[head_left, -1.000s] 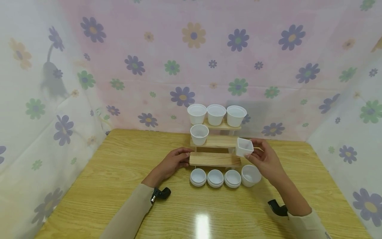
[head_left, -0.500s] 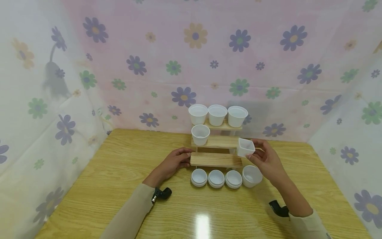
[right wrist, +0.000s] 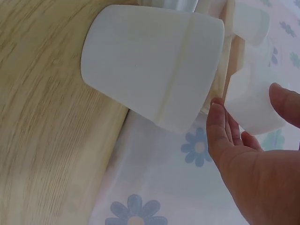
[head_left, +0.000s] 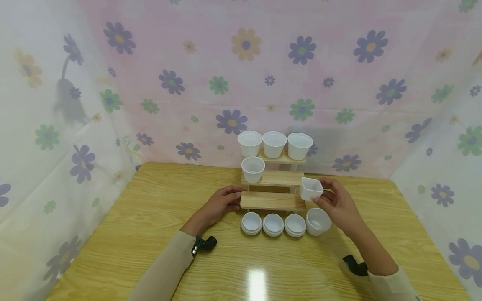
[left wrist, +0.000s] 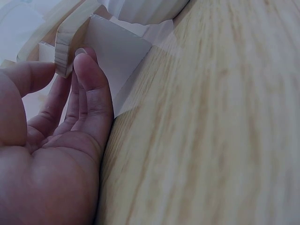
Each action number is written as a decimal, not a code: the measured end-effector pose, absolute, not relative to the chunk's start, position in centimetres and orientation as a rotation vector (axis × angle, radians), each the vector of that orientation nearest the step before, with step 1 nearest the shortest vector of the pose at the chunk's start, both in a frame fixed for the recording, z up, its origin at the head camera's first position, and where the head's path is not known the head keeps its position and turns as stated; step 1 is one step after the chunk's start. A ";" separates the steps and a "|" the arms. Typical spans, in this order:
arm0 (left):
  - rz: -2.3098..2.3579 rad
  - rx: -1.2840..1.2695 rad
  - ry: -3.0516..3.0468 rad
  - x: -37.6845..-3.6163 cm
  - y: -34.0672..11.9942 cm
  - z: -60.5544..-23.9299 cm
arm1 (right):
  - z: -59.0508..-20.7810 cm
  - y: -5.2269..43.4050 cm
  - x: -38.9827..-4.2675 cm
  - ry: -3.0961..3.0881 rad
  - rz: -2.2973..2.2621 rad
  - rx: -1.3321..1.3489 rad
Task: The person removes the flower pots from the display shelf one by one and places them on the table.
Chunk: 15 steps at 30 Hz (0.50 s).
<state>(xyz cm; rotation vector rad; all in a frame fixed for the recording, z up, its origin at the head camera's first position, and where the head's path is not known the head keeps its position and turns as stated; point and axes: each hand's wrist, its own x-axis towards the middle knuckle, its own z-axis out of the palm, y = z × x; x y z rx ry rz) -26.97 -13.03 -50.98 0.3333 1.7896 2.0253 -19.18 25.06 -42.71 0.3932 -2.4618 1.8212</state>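
**Square cup held beside the wooden rack**

The tabletop (head_left: 150, 234) carried a three-step rack (head_left: 272, 200). The left hand (head_left: 218, 205) gripped the left end of its lowest step, fingers curled round the wood. The right hand (head_left: 336, 201) pinched one square cup (head_left: 311, 188), upright with its mouth up, just beside the right end of the middle step; the free space there lay to the left of this hand, which was the nearer one. Four round cups stood on the rack: three on top, one (head_left: 252, 169) on the middle step. In front, on the tabletop, lay three lids (head_left: 273, 224) and one more round cup (head_left: 318, 220).
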 end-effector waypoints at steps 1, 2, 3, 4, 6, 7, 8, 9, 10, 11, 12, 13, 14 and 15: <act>2.027 0.333 1.789 -27.0 -13.0 -51.0 | -42.8 25.1 -19.2 -2.463 1.815 0.396; 2.027 0.331 1.790 -26.9 -13.0 -50.9 | -42.8 25.2 -19.2 -2.461 1.814 0.403; 2.028 0.328 1.789 -26.9 -13.0 -50.9 | -42.8 25.3 -19.2 -2.460 1.812 0.410; 2.027 0.328 1.793 -26.9 -13.1 -50.9 | -42.8 25.3 -19.2 -2.462 1.805 0.416; 2.026 0.325 1.796 -26.8 -13.1 -50.8 | -42.9 25.4 -19.3 -2.473 1.792 0.429; 2.026 0.325 1.798 -26.9 -13.1 -50.9 | -42.9 25.5 -19.3 -2.479 1.783 0.435; 2.025 0.325 1.800 -26.8 -13.1 -50.9 | -43.0 25.5 -19.3 -2.482 1.775 0.441; 2.025 0.325 1.802 -26.8 -13.1 -50.9 | -43.0 25.6 -19.3 -2.485 1.768 0.446; 2.023 0.327 1.806 -26.8 -13.2 -50.9 | -43.0 25.6 -19.3 -2.486 1.762 0.451; 2.024 0.327 1.806 -26.9 -13.2 -50.9 | -43.1 25.7 -19.3 -2.485 1.760 0.456; 2.024 0.330 1.806 -26.9 -13.1 -50.9 | -43.1 25.7 -19.3 -2.483 1.762 0.459; 2.024 0.332 1.807 -26.9 -13.1 -51.0 | -43.1 25.7 -19.3 -2.479 1.767 0.462; 2.023 0.334 1.810 -26.9 -13.1 -50.9 | -43.1 25.7 -19.3 -2.476 1.775 0.465; 2.023 0.333 1.811 -26.9 -13.0 -51.0 | -43.2 25.7 -19.3 -2.475 1.779 0.469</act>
